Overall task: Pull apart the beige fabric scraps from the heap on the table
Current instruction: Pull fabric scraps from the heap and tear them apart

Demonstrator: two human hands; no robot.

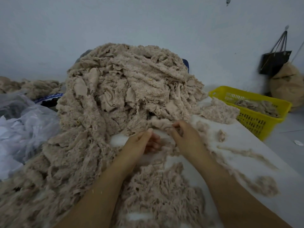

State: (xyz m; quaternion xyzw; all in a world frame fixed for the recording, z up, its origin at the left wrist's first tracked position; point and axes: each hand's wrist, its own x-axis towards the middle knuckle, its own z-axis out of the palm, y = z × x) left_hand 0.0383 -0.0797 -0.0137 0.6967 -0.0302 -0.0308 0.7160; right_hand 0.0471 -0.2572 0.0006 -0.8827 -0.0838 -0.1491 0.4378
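Note:
A tall heap of beige fabric scraps (128,83) fills the middle of the white table (246,145) and spills toward me. At its foot my right hand (185,137) pinches a fuzzy beige scrap (160,123) that still hangs from the heap. My left hand (139,143) sits just to its left, fingers curled inward with the thumb up near the same scrap; blur hides whether it grips the cloth. More shredded beige scraps (158,195) lie between my forearms.
A yellow plastic basket (256,119) with some scraps stands at the table's right edge. Clear plastic bags (24,125) lie to the left. A black bag (274,61) hangs on the wall over a stuffed beige sack (287,86). Loose tufts (266,185) dot the table's right side.

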